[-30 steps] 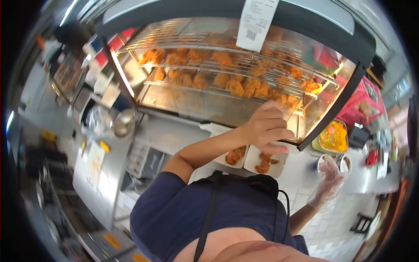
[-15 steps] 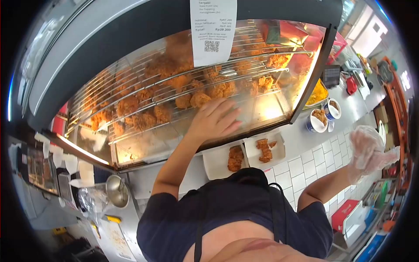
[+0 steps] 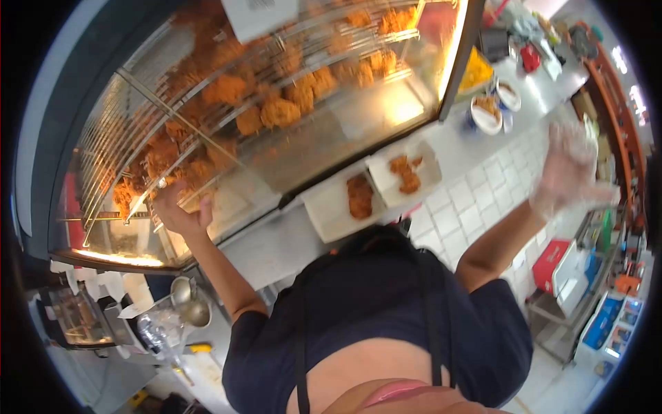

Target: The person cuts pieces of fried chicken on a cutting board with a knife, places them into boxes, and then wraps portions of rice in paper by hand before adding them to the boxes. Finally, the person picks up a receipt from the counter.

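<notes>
My left hand (image 3: 181,212) is bare, thumb apart, its fingers against the front glass of a lit display cabinet (image 3: 241,196) at its left end. Behind the glass, fried chicken pieces (image 3: 279,112) lie on wire racks (image 3: 238,114). My right hand (image 3: 569,169), in a clear plastic glove, is held out over the floor on the right, fingers raised and thumb spread, holding nothing. Between my hands, an open paper box (image 3: 318,219) holds a flat piece of fried chicken (image 3: 359,196). Its other half (image 3: 429,181) holds smaller chicken pieces (image 3: 405,174).
Two paper bowls with food, one nearer (image 3: 486,117), stand on the right counter beside a yellow-filled tray (image 3: 476,72). Metal bowls (image 3: 193,310) sit at the lower left. A red and white box (image 3: 554,265) is at the lower right. A receipt (image 3: 262,17) hangs on the cabinet.
My left hand has moved left along the cabinet glass, and a door frame edge now crosses the front. My right hand stays raised. The view has shifted and turned.
</notes>
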Available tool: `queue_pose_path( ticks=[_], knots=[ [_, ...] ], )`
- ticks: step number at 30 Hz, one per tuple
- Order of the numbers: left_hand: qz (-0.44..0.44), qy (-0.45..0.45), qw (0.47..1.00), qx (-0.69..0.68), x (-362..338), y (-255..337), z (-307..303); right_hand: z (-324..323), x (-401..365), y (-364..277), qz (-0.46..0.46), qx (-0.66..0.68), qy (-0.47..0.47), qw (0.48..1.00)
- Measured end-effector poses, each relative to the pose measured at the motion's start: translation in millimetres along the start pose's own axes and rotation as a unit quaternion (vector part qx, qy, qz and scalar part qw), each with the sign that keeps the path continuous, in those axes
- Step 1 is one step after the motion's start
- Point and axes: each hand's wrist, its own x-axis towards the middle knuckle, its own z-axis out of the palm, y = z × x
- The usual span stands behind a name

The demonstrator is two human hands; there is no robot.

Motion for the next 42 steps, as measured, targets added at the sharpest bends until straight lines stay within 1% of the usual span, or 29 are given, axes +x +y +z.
queue_pose_path(
  ticks=[1,2,4,6,7,8,9,10,12,13,14,15,16,17,18,19,21,25,26,28,29,30,32,33,35,36,38,40,42],
  knots=[
    [0.004,0.005,0.999,-0.034,6.5,2.9,-5.0,-13.6,-18.6,-14.9,-0.006,-0.113,0.158,0.981],
    [0.001,0.036,0.997,-0.064,16.4,9.7,1.7,3.0,-21.7,-17.9,-0.009,-0.123,0.154,0.980],
    [0.033,0.063,0.997,-0.025,20.8,15.0,10.9,45.7,-17.1,-10.7,-0.173,-0.279,0.039,0.944],
    [-0.070,0.060,0.993,-0.075,13.3,17.7,9.7,30.7,-9.1,-5.6,-0.206,-0.221,0.010,0.953],
    [-0.121,0.090,0.979,-0.136,17.0,30.1,15.0,48.8,-4.8,7.0,-0.192,-0.368,0.145,0.898],
    [-0.110,0.077,0.980,-0.148,15.8,39.5,17.2,71.1,-1.3,17.8,-0.169,-0.502,0.273,0.803],
    [-0.150,0.151,0.955,-0.207,15.2,51.8,26.5,103.1,-0.6,19.8,-0.186,-0.608,0.246,0.732],
    [-0.191,0.235,0.916,-0.264,19.0,67.6,40.5,102.0,0.7,14.9,-0.202,-0.611,0.242,0.726],
    [-0.219,0.199,0.879,-0.374,26.2,112.5,51.1,99.2,-13.1,9.3,-0.191,-0.563,0.068,0.801],
    [-0.262,0.165,0.862,-0.401,30.6,150.3,54.8,101.9,-27.4,13.6,-0.184,-0.567,0.073,0.800],
    [-0.374,0.151,0.683,-0.609,36.8,192.4,62.0,104.4,-41.8,24.4,-0.042,-0.386,0.139,0.911],
    [-0.245,0.077,0.685,-0.682,42.3,220.6,78.8,103.6,-52.1,37.0,0.093,-0.177,0.187,0.962],
    [-0.324,0.011,0.576,-0.750,44.2,262.4,93.1,98.5,-61.5,48.9,0.114,0.042,0.126,0.985],
    [-0.455,-0.351,0.385,-0.723,84.0,279.6,52.6,93.5,-50.4,89.4,-0.038,0.185,-0.060,0.980],
    [-0.224,-0.396,0.421,-0.784,38.3,308.5,107.1,86.5,-40.9,123.7,-0.184,0.316,-0.237,0.900],
    [-0.221,-0.393,0.425,-0.785,43.7,312.3,108.4,81.7,-54.0,119.3,-0.099,0.299,-0.200,0.928],
    [-0.272,-0.394,0.278,-0.833,59.7,318.8,101.6,59.3,-92.6,98.4,0.055,0.286,-0.069,0.954],
    [-0.351,-0.357,-0.037,-0.865,97.1,342.7,96.1,-6.6,-139.0,83.9,0.134,0.327,-0.004,0.935],
    [-0.351,-0.355,-0.034,-0.866,102.5,350.0,100.7,-23.4,-147.0,81.7,0.150,0.338,-0.008,0.929],
    [-0.386,-0.480,0.036,-0.787,109.6,366.1,109.9,-52.9,-154.2,71.8,0.203,0.337,-0.061,0.917],
    [-0.340,-0.488,0.040,-0.802,93.7,380.2,126.5,-71.6,-153.8,63.2,0.241,0.324,-0.104,0.909],
    [-0.331,-0.535,0.182,-0.756,99.7,394.8,124.4,-94.5,-165.0,53.4,0.246,0.326,-0.111,0.906],
    [-0.211,-0.577,0.307,-0.727,118.8,409.1,135.8,-148.4,-198.3,36.0,0.435,0.005,-0.042,0.899],
    [-0.226,-0.572,0.305,-0.727,124.2,413.9,139.8,-177.9,-203.1,31.4,0.447,0.013,-0.046,0.893],
    [-0.148,-0.418,0.516,-0.733,137.6,410.7,152.9,-221.9,-204.2,39.9,0.584,-0.044,0.039,0.810],
    [-0.161,-0.416,0.522,-0.727,143.5,410.4,158.9,-217.5,-193.4,41.6,0.591,-0.034,0.030,0.806],
    [-0.159,-0.409,0.572,-0.693,149.5,410.3,162.9,-200.1,-170.1,42.1,0.441,0.181,0.298,0.827],
    [-0.233,-0.368,0.572,-0.695,149.3,425.9,159.4,-191.8,-143.9,50.1,0.452,0.211,0.239,0.833],
    [-0.160,-0.254,0.798,-0.522,146.0,436.9,162.3,-196.3,-125.7,66.8,0.456,0.241,0.167,0.841]
  ],
)
